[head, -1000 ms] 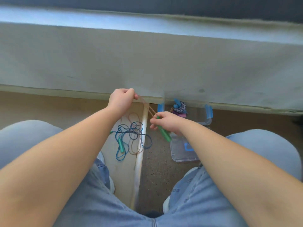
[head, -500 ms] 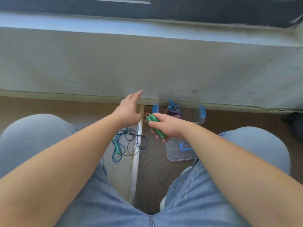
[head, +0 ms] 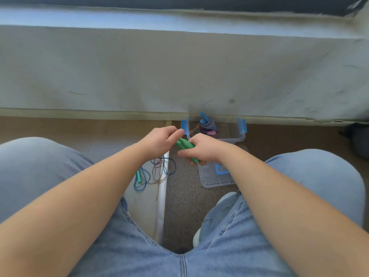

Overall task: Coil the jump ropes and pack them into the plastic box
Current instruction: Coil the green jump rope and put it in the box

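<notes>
Here right hand [head: 201, 149] clamped round green handles [head: 184, 144], left hand's [head: 159, 139] fingertips pinching their far-left end, both just near of the plastic box [head: 240, 136]; blue rope [head: 147, 174] loose on floor, near-left.

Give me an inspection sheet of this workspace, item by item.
Surface: speckled floor with a pale board on its left.
Job's things: green handles held together in both hands; blue rope loose on the board; plastic box open, coiled ropes inside; lid on the floor.
Clutter: dark object at far right.
Grippers: left hand and right hand both closed on the handles.
Cables: nothing seen.
Surroundings: grey wall, person's knees in jeans.
</notes>
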`<action>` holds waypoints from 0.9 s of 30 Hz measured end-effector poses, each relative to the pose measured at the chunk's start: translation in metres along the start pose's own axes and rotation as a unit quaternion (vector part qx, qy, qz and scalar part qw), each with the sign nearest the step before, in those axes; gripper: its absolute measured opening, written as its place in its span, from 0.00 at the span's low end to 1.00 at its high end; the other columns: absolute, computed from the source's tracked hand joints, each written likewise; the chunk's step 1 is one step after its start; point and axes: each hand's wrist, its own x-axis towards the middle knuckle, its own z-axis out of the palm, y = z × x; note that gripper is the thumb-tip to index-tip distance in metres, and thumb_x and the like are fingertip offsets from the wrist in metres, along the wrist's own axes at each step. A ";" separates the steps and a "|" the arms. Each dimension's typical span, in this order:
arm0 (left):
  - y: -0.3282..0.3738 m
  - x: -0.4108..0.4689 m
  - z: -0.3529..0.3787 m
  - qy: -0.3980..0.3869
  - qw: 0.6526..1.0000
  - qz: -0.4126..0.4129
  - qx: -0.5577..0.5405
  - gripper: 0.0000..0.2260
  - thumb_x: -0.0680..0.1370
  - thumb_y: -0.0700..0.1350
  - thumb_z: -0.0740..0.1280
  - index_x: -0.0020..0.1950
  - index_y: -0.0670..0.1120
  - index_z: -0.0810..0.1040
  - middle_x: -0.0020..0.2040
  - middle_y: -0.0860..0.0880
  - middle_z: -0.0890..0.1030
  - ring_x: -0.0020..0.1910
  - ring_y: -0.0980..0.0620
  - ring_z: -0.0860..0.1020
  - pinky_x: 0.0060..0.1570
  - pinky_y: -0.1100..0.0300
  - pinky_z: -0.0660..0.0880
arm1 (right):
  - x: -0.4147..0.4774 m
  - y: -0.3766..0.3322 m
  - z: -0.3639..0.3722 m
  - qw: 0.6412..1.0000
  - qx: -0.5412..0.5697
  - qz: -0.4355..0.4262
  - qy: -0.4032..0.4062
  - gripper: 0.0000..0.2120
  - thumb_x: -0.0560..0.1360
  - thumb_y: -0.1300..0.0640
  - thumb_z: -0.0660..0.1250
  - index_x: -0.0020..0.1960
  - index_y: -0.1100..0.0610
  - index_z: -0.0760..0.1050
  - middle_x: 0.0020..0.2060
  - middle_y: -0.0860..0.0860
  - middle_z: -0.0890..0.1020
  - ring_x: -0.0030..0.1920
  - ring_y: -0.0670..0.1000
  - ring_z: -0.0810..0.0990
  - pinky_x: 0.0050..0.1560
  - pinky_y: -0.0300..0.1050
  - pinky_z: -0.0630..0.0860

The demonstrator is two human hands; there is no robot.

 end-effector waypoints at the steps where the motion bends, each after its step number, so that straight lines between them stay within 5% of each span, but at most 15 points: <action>1: 0.002 -0.001 0.001 0.013 1.000 0.004 0.012 0.17 0.83 0.57 0.56 0.43 0.48 0.75 0.36 0.49 0.77 0.36 0.50 0.74 0.38 0.55 0.70 | -0.001 0.002 0.001 1.000 0.000 0.001 0.000 0.16 0.76 0.48 0.71 0.52 0.62 0.79 0.39 0.55 0.84 0.36 0.48 0.81 0.36 0.43 0.77; 7: 0.002 0.006 -0.002 0.145 0.989 -0.012 0.005 0.18 0.83 0.53 0.58 0.38 0.44 0.71 0.30 0.50 0.72 0.31 0.52 0.69 0.32 0.58 0.64 | -0.004 0.011 0.006 0.985 0.172 0.002 -0.013 0.13 0.78 0.54 0.70 0.56 0.62 0.76 0.42 0.57 0.84 0.43 0.55 0.84 0.42 0.49 0.82; 12: 0.001 0.005 0.001 0.163 0.986 -0.016 -0.017 0.18 0.84 0.53 0.57 0.40 0.45 0.73 0.31 0.51 0.72 0.32 0.52 0.70 0.33 0.58 0.65 | -0.010 0.005 0.008 0.974 0.221 0.018 -0.045 0.16 0.82 0.54 0.65 0.61 0.65 0.73 0.36 0.51 0.76 0.33 0.48 0.75 0.36 0.44 0.76; 19: -0.001 0.008 -0.010 0.236 0.948 -0.071 -0.202 0.25 0.81 0.60 0.56 0.33 0.46 0.77 0.29 0.50 0.72 0.29 0.50 0.69 0.35 0.55 0.65 | -0.016 -0.017 0.005 0.912 0.399 -0.037 -0.089 0.07 0.84 0.55 0.59 0.51 0.58 0.72 0.33 0.49 0.70 0.30 0.47 0.63 0.32 0.40 0.66; 22: 0.005 0.000 0.002 0.191 0.979 -0.043 -0.057 0.18 0.84 0.52 0.53 0.39 0.50 0.75 0.37 0.51 0.77 0.38 0.48 0.74 0.39 0.55 0.64 | -0.010 -0.028 0.003 0.881 0.469 -0.066 0.007 0.08 0.85 0.56 0.59 0.50 0.59 0.71 0.32 0.50 0.70 0.28 0.47 0.64 0.30 0.42 0.66; 23: 0.009 -0.003 0.009 0.152 0.988 -0.019 0.003 0.16 0.84 0.49 0.52 0.41 0.49 0.74 0.40 0.49 0.78 0.41 0.45 0.75 0.40 0.55 0.65 | -0.005 -0.027 0.001 0.912 0.400 -0.067 0.067 0.08 0.84 0.56 0.59 0.50 0.59 0.71 0.32 0.52 0.71 0.28 0.48 0.66 0.31 0.44 0.67; 25: 0.016 -0.007 0.020 0.071 0.993 0.029 0.095 0.14 0.84 0.47 0.52 0.42 0.47 0.71 0.41 0.43 0.78 0.43 0.39 0.77 0.40 0.53 0.68 | 0.004 -0.018 -0.003 0.979 0.056 -0.038 0.192 0.09 0.83 0.53 0.60 0.50 0.59 0.71 0.38 0.54 0.76 0.36 0.54 0.74 0.38 0.46 0.68; 27: 0.020 -0.008 0.026 0.013 0.978 0.084 0.191 0.10 0.83 0.47 0.54 0.45 0.46 0.71 0.42 0.40 0.80 0.41 0.38 0.77 0.37 0.53 0.67 | 0.008 -0.005 -0.003 0.954 -0.201 0.019 0.223 0.10 0.83 0.53 0.59 0.54 0.60 0.72 0.46 0.57 0.78 0.46 0.58 0.77 0.43 0.47 0.67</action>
